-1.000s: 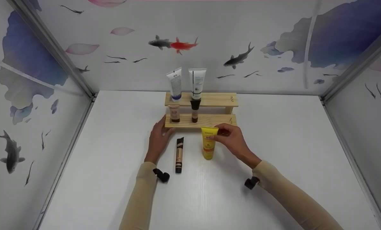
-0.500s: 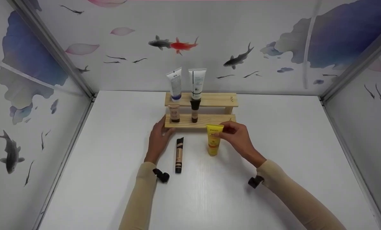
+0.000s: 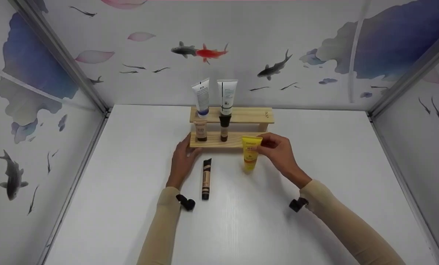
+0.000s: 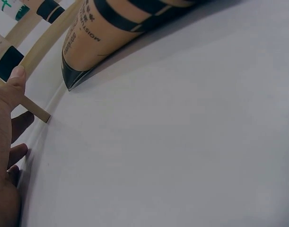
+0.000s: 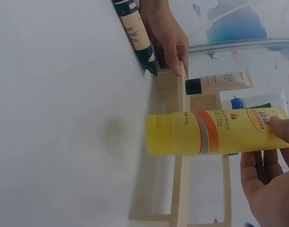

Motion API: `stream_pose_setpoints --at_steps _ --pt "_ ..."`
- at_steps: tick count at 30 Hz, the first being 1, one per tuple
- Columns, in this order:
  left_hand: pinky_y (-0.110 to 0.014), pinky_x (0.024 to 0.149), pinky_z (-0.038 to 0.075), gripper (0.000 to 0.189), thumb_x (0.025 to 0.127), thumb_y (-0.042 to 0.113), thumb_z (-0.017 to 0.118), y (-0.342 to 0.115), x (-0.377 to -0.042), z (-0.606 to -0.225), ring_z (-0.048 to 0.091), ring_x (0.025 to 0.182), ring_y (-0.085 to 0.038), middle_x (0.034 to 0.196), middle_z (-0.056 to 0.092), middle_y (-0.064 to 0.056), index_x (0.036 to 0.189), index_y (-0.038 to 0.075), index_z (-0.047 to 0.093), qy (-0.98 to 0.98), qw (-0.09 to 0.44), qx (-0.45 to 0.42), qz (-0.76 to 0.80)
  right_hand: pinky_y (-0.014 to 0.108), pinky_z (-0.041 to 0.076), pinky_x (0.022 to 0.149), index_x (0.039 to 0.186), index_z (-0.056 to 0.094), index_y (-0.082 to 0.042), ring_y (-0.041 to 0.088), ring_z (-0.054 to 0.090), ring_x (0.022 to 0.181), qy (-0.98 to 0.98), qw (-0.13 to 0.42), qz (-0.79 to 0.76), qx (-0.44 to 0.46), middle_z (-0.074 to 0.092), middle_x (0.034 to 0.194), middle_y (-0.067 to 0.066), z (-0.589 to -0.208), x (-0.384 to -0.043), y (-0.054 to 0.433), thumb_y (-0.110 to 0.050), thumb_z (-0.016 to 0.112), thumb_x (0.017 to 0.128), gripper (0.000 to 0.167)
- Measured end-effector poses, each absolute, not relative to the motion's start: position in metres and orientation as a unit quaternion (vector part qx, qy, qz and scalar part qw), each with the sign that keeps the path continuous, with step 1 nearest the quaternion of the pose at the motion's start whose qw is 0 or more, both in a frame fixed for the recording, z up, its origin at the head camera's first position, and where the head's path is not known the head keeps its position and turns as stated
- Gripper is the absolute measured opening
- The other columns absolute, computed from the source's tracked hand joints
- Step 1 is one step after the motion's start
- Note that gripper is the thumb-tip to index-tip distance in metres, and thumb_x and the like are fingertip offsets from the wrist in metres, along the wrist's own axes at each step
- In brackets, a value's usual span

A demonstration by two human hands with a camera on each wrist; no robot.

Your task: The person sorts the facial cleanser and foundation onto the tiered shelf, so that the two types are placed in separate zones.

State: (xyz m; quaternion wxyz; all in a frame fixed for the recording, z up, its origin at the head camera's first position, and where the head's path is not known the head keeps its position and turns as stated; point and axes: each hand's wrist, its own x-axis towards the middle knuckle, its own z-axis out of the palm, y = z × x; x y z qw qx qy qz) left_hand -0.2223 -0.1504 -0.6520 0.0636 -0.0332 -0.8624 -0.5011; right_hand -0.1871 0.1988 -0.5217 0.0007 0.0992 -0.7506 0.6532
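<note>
In the head view my right hand (image 3: pixel 281 152) pinches a yellow squeeze tube (image 3: pixel 250 156) near its flat crimped end, cap downward. The tube overlaps the front right of a two-tier wooden rack (image 3: pixel 236 139); in the right wrist view its yellow cap (image 5: pixel 159 135) hangs clear of the table. My left hand (image 3: pixel 181 162) holds the left end of the lower shelf, thumb on its front edge. Between the hands a black-and-tan tube (image 3: pixel 206 180) lies on the white table.
A small beige tube (image 3: pixel 201 130) and a slim dark-topped tube (image 3: pixel 224 129) stand on the lower shelf. Behind them, a white tube with a blue cap (image 3: pixel 203 98) and another white tube (image 3: pixel 227 96) occupy the upper shelf. Printed panels wall in the table (image 3: pixel 138 147).
My right hand has lifted the yellow tube and carried it rightward and toward the rack. The left hand and the other tubes keep their places.
</note>
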Motion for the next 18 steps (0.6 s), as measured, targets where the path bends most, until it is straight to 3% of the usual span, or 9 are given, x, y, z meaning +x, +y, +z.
stream_pose_setpoints --at_steps 8,18 --pt "-0.050 0.134 0.029 0.087 0.105 0.062 0.066 -0.150 -0.223 -0.652 0.040 0.160 -0.028 0.173 0.044 -0.006 0.175 0.021 0.034 -0.864 0.060 -0.026 -0.499 0.030 0.066 0.093 0.122 0.080 -0.002 0.030 0.074 0.106 -0.761 0.011 0.642 0.098 0.078 0.120 0.013 -0.507 -0.192 0.201 -0.007 0.085 0.098 0.025" --pt "-0.049 0.136 0.024 0.085 0.106 0.059 0.067 -0.149 -0.223 -0.651 0.036 0.162 -0.027 0.175 0.041 -0.006 0.175 0.020 0.033 -0.864 0.057 -0.025 -0.500 0.030 0.066 0.094 0.125 0.080 -0.003 0.029 0.076 0.108 -0.764 0.024 0.635 0.111 0.078 0.122 0.013 -0.488 -0.205 0.204 -0.011 0.088 0.096 0.031"
